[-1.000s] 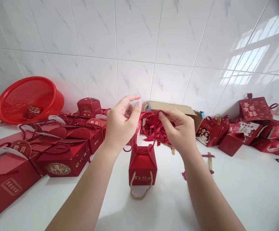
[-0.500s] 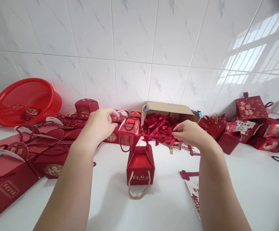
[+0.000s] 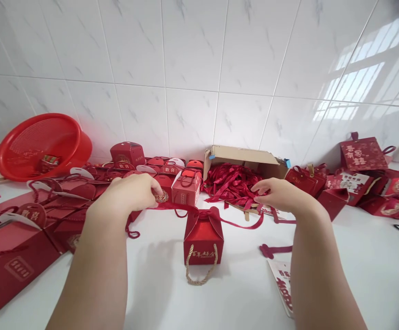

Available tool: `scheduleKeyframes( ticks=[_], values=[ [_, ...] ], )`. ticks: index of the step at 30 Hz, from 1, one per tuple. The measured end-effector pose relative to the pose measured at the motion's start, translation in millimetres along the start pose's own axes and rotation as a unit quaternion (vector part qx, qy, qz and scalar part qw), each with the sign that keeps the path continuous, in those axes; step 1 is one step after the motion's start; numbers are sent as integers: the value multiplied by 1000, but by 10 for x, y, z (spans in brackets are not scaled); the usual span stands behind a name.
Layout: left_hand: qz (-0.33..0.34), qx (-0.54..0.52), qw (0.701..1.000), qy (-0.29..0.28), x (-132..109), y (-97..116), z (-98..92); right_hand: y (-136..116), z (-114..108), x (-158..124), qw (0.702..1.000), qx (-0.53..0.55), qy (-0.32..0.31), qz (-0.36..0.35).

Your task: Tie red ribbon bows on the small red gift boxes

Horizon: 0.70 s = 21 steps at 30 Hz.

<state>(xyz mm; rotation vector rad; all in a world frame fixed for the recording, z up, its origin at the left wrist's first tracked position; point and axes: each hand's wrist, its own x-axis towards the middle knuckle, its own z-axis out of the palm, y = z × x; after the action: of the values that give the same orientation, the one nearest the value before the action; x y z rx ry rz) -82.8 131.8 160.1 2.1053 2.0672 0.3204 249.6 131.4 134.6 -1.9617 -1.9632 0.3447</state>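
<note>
Crimson card formed the small box (image 3: 204, 245), which stood upright near the centre of the white table (image 3: 240, 293), its twisted rope handle (image 3: 199, 282) hanging down the near face. A ribbon (image 3: 206, 214) crossed the box's closed top, apparently tied there, and ran out to left and right. The left hand (image 3: 133, 195), fingers curled nearly closed, pinched one end; that span ran fairly straight. The right hand (image 3: 278, 196), thumb and fingers drawn close together, appeared to pinch the other end, which sagged in a slack curve. On the far side, loose ribbons (image 3: 233, 181) lay heaped in an open carton (image 3: 242, 155). The step in hand was judged to be drawing the tie snug; the next move called for even tension on both ends, with the box steady.
</note>
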Motion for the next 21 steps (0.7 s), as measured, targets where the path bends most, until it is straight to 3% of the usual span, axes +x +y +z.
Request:
scheduleKeyframes(
  ticks=[6, 8, 12, 21],
  values=[
    [81, 2, 988, -128, -88, 350, 117, -490, 158, -146, 981, 53, -144, -116],
    [108, 7, 983, -150, -72, 406, 167, -585, 251, -143, 974, 38, -166, -152],
    [137, 12, 978, -156, -42, 452, 211, -661, 366, -115, 972, 5, -159, -173],
    [178, 5, 972, -154, 58, 435, 302, -662, 386, -77, 967, 11, -189, -169]
  ],
)
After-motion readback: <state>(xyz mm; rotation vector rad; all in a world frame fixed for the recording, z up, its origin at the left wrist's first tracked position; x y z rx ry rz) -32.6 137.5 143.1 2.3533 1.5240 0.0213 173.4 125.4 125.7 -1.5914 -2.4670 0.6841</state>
